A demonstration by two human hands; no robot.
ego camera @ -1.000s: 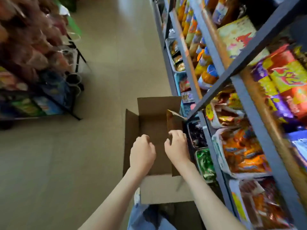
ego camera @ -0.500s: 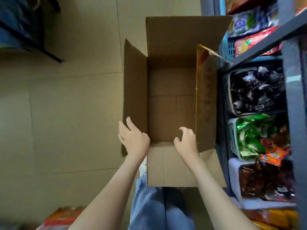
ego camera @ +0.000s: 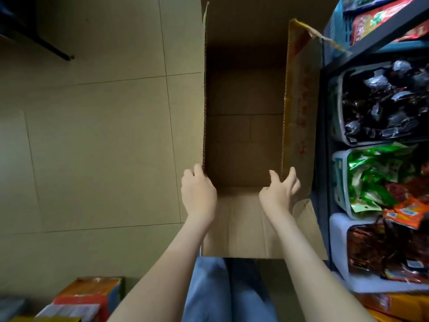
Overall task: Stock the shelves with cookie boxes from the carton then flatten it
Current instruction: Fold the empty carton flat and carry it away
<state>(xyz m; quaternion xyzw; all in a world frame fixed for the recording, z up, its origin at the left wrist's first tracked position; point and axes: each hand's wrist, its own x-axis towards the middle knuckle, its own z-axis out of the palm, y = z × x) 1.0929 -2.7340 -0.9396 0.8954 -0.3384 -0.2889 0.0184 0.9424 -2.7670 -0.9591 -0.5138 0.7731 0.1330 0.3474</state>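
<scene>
Fingers (ego camera: 293,176) of left hand (ego camera: 198,194) and right hand (ego camera: 278,194) pinch the side flaps of the carton (ego camera: 246,135); it is empty: stocking looks done, flattening remains.

Tile floor (ego camera: 92,147), carton (ego camera: 243,154) open, boxes (ego camera: 88,298) btm-left

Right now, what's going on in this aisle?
A person looks down into an open cardboard carton on the tiled floor, next to shelves packed with snack bags. The carton looks empty: only its bare bottom shows. The left hand grips the near end of the left flap, and the right hand pinches the near end of the right flap; both flaps are raised. Stocking looks finished; flattening has not started.
</scene>
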